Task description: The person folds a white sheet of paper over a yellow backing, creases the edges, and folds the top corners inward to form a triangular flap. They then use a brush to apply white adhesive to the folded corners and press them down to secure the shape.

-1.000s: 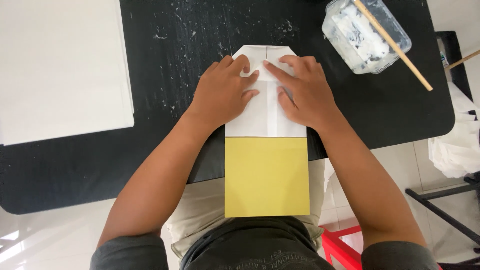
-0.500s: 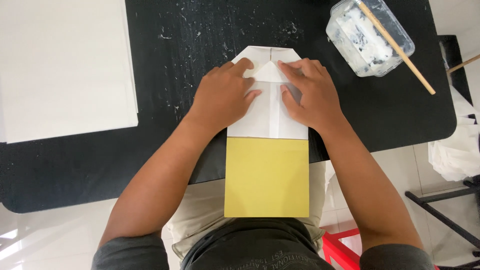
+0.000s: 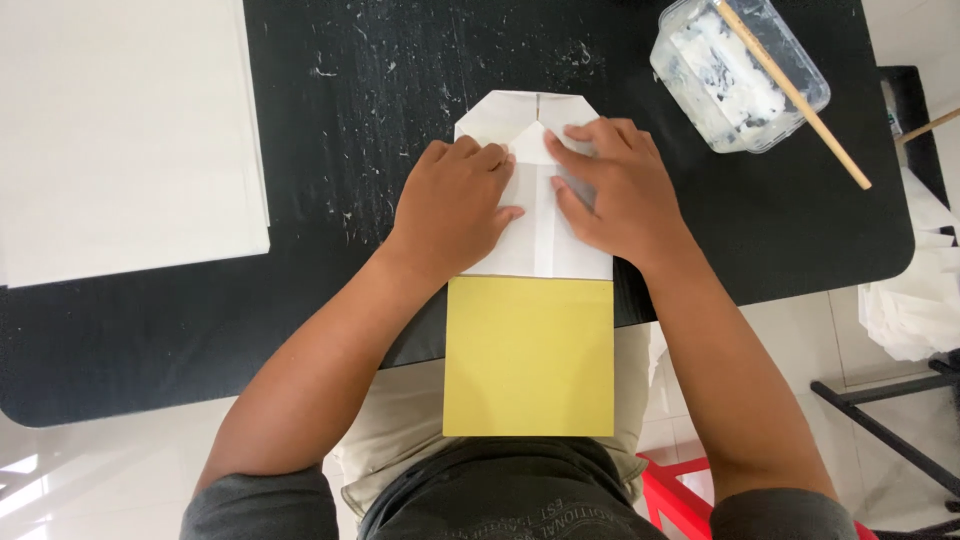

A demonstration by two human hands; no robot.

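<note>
Now we note both corner flaps meeting at the centre crease of the folded paper [image 3: 535, 230] on the black table [image 3: 380, 90], left hand [image 3: 452, 205] and right hand [image 3: 612, 190] pressing flat, open-palmed, barely shifted since.

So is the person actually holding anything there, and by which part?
Nothing is gripped. The left hand and right hand lie flat on the folded white paper, pressing its upper part, just below the folded corners, onto the black table.
</note>
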